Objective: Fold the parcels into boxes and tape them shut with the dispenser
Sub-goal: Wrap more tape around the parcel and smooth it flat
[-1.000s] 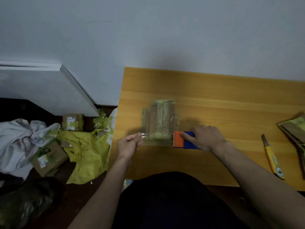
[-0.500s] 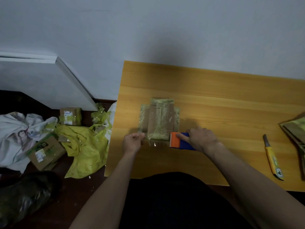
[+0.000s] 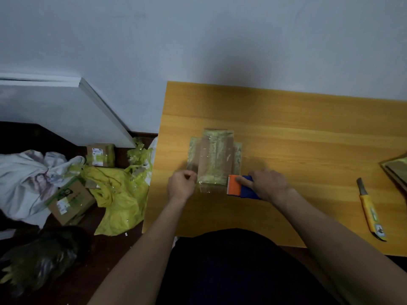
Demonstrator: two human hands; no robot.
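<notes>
Wooden table [image 3: 308, 139], flattened parcel [image 3: 214, 157] lying mid-left, left hand [image 3: 181, 186] pinching the clingy tape end, right hand [image 3: 267, 183] clamped on the dispenser [image 3: 240, 187] — light, floppy cardboard, best pinned by its edges.

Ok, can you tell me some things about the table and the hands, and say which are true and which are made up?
1. The right hand holds the tape dispenser. True.
2. The knife is in the left hand. False: it lies on the table, far to the right, and nobody touches it.
3. The flat parcel lies on the table between the two hands. True.
4. The dispenser is all green. False: it is orange and blue.
5. The left hand is pinched shut at the parcel's near left corner. True.
6. The floor left of the table is bare. False: boxes and a yellow bag lie there.
</notes>
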